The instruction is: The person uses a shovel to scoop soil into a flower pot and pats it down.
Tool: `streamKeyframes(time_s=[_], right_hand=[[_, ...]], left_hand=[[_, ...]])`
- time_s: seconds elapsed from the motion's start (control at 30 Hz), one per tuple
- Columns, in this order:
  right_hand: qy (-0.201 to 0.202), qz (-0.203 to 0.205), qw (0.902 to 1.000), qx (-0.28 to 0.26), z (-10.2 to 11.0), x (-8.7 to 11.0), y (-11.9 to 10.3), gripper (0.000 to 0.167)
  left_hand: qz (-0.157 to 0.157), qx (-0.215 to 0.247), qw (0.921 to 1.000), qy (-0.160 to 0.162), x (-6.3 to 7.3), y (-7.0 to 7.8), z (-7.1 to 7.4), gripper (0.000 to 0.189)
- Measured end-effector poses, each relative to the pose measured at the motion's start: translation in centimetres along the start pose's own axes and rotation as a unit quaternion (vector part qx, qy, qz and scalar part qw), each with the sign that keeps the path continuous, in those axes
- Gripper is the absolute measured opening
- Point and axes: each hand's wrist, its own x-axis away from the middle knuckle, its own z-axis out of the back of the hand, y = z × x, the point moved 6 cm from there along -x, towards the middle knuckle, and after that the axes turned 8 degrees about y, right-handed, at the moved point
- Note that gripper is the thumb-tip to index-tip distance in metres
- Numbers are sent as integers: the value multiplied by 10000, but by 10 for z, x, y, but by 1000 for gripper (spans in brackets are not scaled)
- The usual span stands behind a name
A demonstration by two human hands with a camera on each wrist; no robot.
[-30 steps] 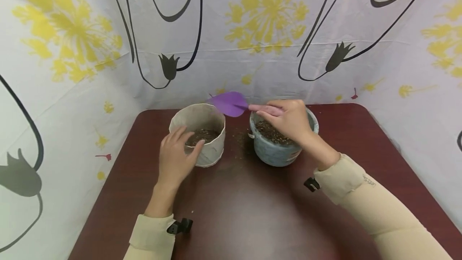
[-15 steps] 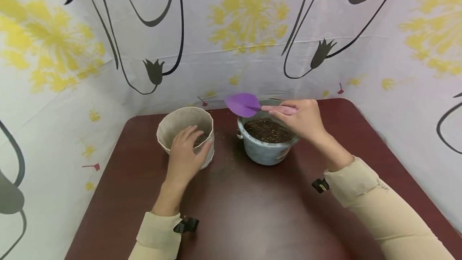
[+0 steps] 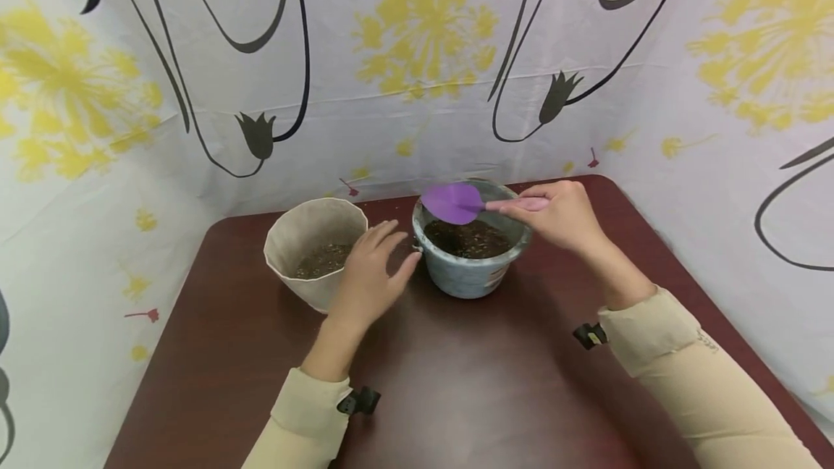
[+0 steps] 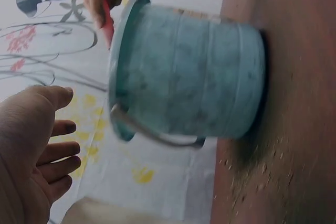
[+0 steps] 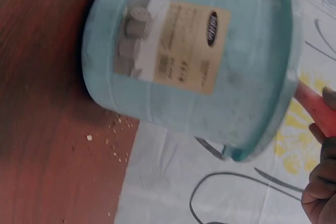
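My right hand (image 3: pixel 565 214) grips the pink handle of a hand trowel (image 3: pixel 456 203), whose purple leaf-shaped blade lies over the opening of a light-blue bucket (image 3: pixel 464 278). Dark soil (image 3: pixel 478 239) lies inside the bucket. In the right wrist view the fingers (image 5: pixel 321 184) curl round the handle beside the bucket's rim. My left hand (image 3: pixel 371 273) holds nothing; its fingers are spread between the bucket and a whitish pot (image 3: pixel 296 241), overlapping the pot's right side. That pot has a shallow layer of soil. The left wrist view shows this hand (image 4: pixel 31 145) apart from the bucket's rim.
Both containers stand toward the back of a dark red table (image 3: pixel 469 375). Soil crumbs (image 4: pixel 257 177) are scattered beside the bucket. A white flower-printed cloth (image 3: pixel 417 129) hangs behind and at both sides. The bucket's wire handle (image 4: pixel 152 132) hangs against its side.
The trowel has gone from the gap between pot and bucket to over the bucket. My left hand has moved right, away from the pot's opening. The head view has turned slightly.
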Motion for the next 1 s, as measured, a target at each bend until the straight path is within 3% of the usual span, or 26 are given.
streamKeyframes(time_s=[0.1,0.3,0.43,0.63,0.77,0.87,1.0], right_hand=[[-280,-175,9994,138,0,2,3,20],[-955,-429,9928,587,-14,7,6,26],[-1382,-136,9858,947,-30,10,0,29],[-1528,520,9727,1666,-41,7,-12,23],[-1419,802,9591,2313,-32,0,-15,24],[-1343,956,9509,2619,-18,-4,-15,23],[-1259,1544,9396,2784,-4,-10,-30,40]], left_hand=[[123,41,9997,-207,1,2,-14,43],[787,61,9957,-487,1,-6,-38,55],[991,116,9936,-539,1,-9,-44,56],[1047,273,9934,-386,0,-9,-43,52],[1072,362,9932,-269,-3,-10,-42,50],[1085,412,9926,-355,-6,-10,-44,51],[1067,453,9925,-398,-7,-9,-45,51]])
